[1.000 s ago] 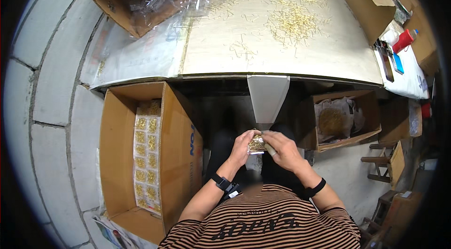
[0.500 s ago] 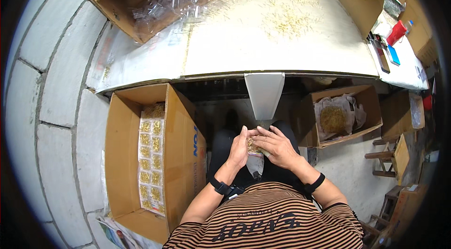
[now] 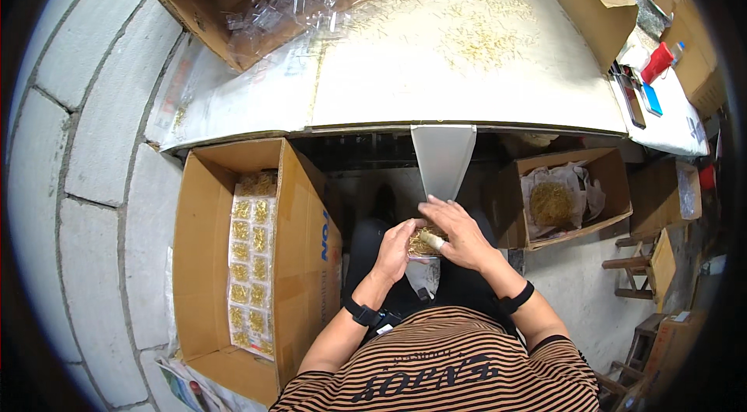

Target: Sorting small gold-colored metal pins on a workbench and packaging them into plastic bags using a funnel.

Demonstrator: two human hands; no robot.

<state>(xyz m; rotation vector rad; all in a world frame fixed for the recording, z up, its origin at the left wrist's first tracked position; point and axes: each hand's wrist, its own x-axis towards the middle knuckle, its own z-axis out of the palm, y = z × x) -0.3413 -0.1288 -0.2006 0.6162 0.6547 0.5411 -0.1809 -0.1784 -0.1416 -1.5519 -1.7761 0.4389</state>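
My left hand curls around the side of a small clear box above my lap. Thin gold-coloured metal pieces fill that box to the top; their exact kind is too small to make out. My right hand lies over the right side, its fingers stretched out and its pale-wrapped thumb resting on the gold pieces. A white chute slopes down from the table edge just beyond my hands.
To the left, a tall carton holds rows of filled clear boxes. Loose gold pieces lie scattered on the white table. A carton of empty clear boxes stands far left; another carton with a gold heap sits right, near a wooden stool.
My right hand has lifted and opened away from the left fingers, uncovering more of the gold pieces. The left hand keeps its hold at nearly the same place.
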